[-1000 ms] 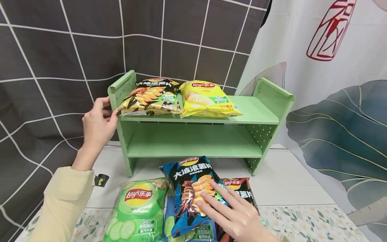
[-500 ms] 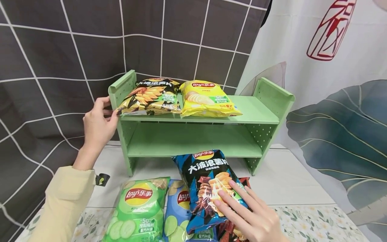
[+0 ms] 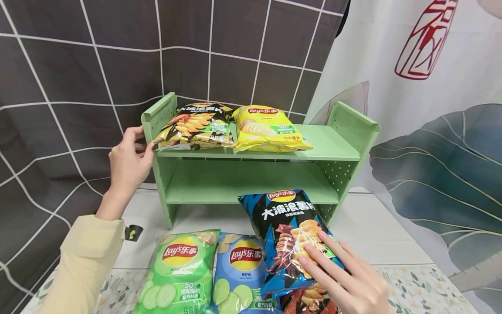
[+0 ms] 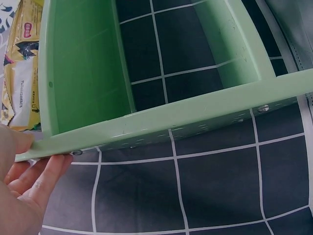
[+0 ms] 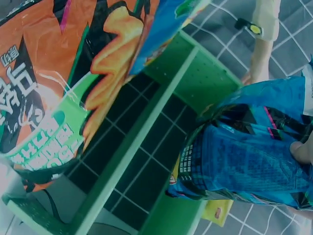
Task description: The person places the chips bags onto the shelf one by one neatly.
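Observation:
My left hand (image 3: 131, 159) grips the left side panel of a green two-tier shelf (image 3: 251, 181), thumb inside and fingers outside, as the left wrist view also shows. My right hand (image 3: 351, 281) holds a blue-and-black bag of potato chips (image 3: 288, 233) by its lower right part. Its fingers lie across the printed front, while the right wrist view shows the thumb (image 5: 303, 151) against the back. The held bag tilts in front of the shelf's lower right and overlaps a red chip bag (image 3: 310, 301), mostly hidden below.
On the top tier sit a black-and-gold chip bag (image 3: 198, 126) and a yellow one (image 3: 268, 128). Green (image 3: 178, 272) and blue (image 3: 239, 274) chip bags lie side by side on the table (image 3: 376, 231). A dark grid curtain (image 3: 235, 35) hangs behind.
My right hand has carried the blue-and-black chip bag to the right and slightly up, uncovering the blue bag on the table. My left hand keeps its grip on the shelf.

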A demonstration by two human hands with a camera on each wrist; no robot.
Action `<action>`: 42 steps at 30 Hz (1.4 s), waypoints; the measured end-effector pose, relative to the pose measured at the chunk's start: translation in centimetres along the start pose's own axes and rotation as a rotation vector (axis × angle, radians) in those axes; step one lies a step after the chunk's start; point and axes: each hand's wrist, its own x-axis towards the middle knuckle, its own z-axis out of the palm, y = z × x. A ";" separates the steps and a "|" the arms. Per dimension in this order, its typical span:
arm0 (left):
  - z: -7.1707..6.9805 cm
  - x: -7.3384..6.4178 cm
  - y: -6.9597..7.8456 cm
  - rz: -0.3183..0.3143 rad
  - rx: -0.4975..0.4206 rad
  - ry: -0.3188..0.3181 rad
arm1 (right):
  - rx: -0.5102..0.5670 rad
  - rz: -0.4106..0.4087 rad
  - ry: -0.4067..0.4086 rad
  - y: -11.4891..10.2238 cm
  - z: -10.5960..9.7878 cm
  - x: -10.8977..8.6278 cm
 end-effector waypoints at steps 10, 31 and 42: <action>0.0 0.0 0.0 0.007 0.009 0.005 | -0.008 -0.027 0.050 0.8 -2.2 1.2; 0.0 -0.1 -0.2 0.013 0.004 -0.009 | -0.089 -0.149 0.238 4.9 -3.3 1.7; 0.0 -0.1 -0.1 0.008 -0.001 -0.013 | -0.148 -0.117 0.538 7.2 -2.0 1.7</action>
